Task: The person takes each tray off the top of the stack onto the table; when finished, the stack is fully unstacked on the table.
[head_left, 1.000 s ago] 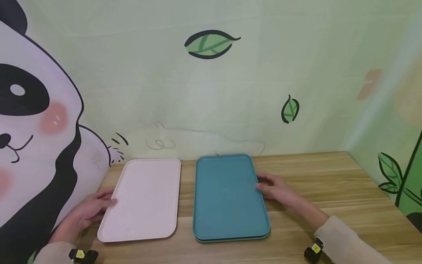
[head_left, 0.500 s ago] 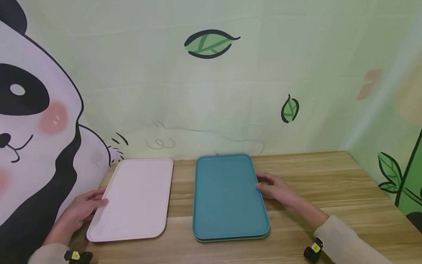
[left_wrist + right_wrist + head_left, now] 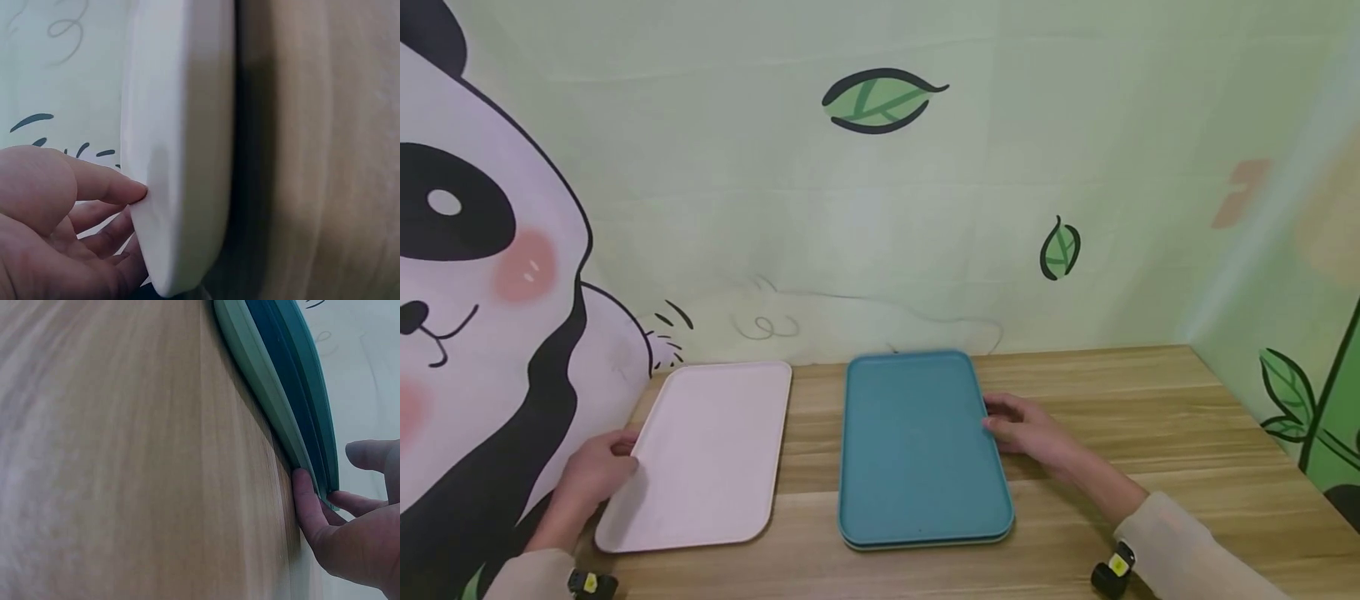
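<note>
White tray (image 3: 700, 458) sits at the left of the table (image 3: 1150, 417), flat as far as I can see, long axis running near to far. Left hand (image 3: 597, 471) is the close one: it's at the left long edge, so the tray lies directly to its right. A fingertip touches the rim; other fingers are part hidden, can't tell grip from plain contact. Right of the white tray, across a strip of wood: blue tray (image 3: 917, 450) stacked on green tray (image 3: 253, 365), long axis also near to far. Right hand (image 3: 1030, 429) is at that stack's right edge, fingertips touching its side, thumb apart, loose, not clamped. Stack lies left of it. Wall (image 3: 1112, 125) behind, at the far edge.
</note>
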`<state>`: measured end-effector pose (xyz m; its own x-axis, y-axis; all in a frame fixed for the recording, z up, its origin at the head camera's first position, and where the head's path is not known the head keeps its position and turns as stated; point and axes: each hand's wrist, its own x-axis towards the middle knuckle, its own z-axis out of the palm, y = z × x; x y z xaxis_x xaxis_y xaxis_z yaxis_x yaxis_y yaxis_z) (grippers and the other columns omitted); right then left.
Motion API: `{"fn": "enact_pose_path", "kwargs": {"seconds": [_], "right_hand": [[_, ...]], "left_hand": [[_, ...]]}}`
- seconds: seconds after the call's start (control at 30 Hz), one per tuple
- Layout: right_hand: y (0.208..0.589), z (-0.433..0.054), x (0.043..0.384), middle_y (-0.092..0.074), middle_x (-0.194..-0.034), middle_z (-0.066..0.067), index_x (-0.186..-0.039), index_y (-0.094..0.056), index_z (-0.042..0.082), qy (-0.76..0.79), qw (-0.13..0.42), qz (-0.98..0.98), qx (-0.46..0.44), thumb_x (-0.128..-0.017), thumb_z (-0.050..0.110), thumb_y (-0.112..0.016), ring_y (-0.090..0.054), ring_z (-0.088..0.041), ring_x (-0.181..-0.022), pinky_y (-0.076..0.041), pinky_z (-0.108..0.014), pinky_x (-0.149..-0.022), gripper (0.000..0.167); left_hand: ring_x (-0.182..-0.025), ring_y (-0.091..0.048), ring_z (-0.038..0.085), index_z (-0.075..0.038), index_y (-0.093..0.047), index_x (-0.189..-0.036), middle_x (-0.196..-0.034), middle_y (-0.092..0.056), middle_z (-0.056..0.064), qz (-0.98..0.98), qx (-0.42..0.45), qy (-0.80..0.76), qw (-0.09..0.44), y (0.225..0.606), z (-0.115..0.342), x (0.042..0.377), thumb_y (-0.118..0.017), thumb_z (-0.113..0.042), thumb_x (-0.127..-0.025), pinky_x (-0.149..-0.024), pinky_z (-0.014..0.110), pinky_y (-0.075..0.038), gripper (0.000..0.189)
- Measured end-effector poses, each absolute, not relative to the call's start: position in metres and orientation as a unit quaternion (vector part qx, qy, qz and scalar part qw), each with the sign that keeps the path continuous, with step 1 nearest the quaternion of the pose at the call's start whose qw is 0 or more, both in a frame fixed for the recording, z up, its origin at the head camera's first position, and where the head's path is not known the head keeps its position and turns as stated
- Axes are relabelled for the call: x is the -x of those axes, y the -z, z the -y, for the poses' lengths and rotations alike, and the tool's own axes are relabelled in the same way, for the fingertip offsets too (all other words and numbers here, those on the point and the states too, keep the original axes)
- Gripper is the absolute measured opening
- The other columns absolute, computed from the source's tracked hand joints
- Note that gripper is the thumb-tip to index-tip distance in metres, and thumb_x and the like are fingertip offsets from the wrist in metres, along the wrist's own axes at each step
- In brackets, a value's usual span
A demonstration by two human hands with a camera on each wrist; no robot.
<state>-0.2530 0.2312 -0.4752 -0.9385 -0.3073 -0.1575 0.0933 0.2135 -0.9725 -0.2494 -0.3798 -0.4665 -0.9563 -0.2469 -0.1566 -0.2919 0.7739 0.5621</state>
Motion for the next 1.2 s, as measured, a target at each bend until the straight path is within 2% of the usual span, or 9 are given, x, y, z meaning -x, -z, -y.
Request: {"fn": "enact_pose_path", "kwargs": {"seconds": [0.2, 0.4, 0.63, 0.8, 0.9, 1.2], "right_hand": [[0.475, -0.231, 0.252, -0.043, -0.138, -0.015, -0.140, -0.040, 0.005, 0.624, 0.162, -0.761, 0.072, -0.093, 0.024, -0.061, -0.048, -0.029, -0.120, -0.048, -0.040, -0.090, 0.054], [0.475, -0.231, 0.253, -0.044, -0.137, -0.016, -0.140, -0.039, 0.005, 0.622, 0.159, -0.763, 0.074, -0.094, 0.022, -0.059, -0.049, -0.028, -0.118, -0.048, -0.039, -0.089, 0.053], [0.474, -0.231, 0.253, -0.043, -0.137, -0.016, -0.141, -0.039, 0.004, 0.625, 0.157, -0.762, 0.070, -0.096, 0.015, -0.055, -0.048, -0.029, -0.118, -0.048, -0.040, -0.090, 0.049], [0.476, -0.232, 0.253, -0.042, -0.138, -0.016, -0.141, -0.038, 0.005, 0.624, 0.165, -0.760, 0.077, -0.097, 0.011, -0.050, -0.046, -0.030, -0.121, -0.047, -0.040, -0.091, 0.047], [0.478, -0.232, 0.254, -0.043, -0.137, -0.015, -0.141, -0.038, 0.006, 0.625, 0.167, -0.759, 0.073, -0.097, 0.008, -0.049, -0.046, -0.029, -0.121, -0.048, -0.039, -0.091, 0.046], [0.475, -0.229, 0.251, -0.043, -0.138, -0.016, -0.141, -0.039, 0.004, 0.632, 0.158, -0.755, 0.072, -0.097, 0.004, -0.048, -0.046, -0.030, -0.123, -0.048, -0.038, -0.090, 0.045]], "left_hand": [[-0.091, -0.054, 0.039, 0.011, -0.052, -0.121, -0.107, -0.055, 0.029, -0.960, 0.131, -0.247, 0.017, 0.465, 0.374, 0.247, -0.054, -0.005, -0.083, -0.069, 0.045, -0.047, 0.042], [-0.083, -0.055, 0.036, 0.015, -0.054, -0.116, -0.102, -0.057, 0.031, -0.977, 0.088, -0.195, -0.017, 0.454, 0.361, 0.242, -0.055, -0.011, -0.085, -0.065, 0.045, -0.046, 0.041], [-0.096, -0.053, 0.042, 0.011, -0.052, -0.122, -0.108, -0.055, 0.028, -0.974, 0.016, -0.203, -0.098, 0.425, 0.306, 0.236, -0.058, -0.018, -0.090, -0.077, 0.053, -0.044, 0.044], [-0.099, -0.057, 0.035, 0.004, -0.054, -0.124, -0.109, -0.059, 0.022, -0.954, -0.064, -0.261, -0.134, 0.407, 0.252, 0.233, -0.060, -0.019, -0.091, -0.080, 0.049, -0.048, 0.041], [-0.102, -0.058, 0.032, 0.001, -0.054, -0.126, -0.111, -0.059, 0.017, -0.938, -0.090, -0.315, -0.115, 0.409, 0.220, 0.234, -0.061, -0.020, -0.091, -0.082, 0.044, -0.050, 0.042], [-0.107, -0.059, 0.027, -0.002, -0.042, -0.138, -0.124, -0.055, 0.012, -0.910, -0.074, -0.409, 0.010, 0.441, 0.150, 0.241, -0.062, -0.026, -0.090, -0.083, 0.040, -0.050, 0.057]]}}
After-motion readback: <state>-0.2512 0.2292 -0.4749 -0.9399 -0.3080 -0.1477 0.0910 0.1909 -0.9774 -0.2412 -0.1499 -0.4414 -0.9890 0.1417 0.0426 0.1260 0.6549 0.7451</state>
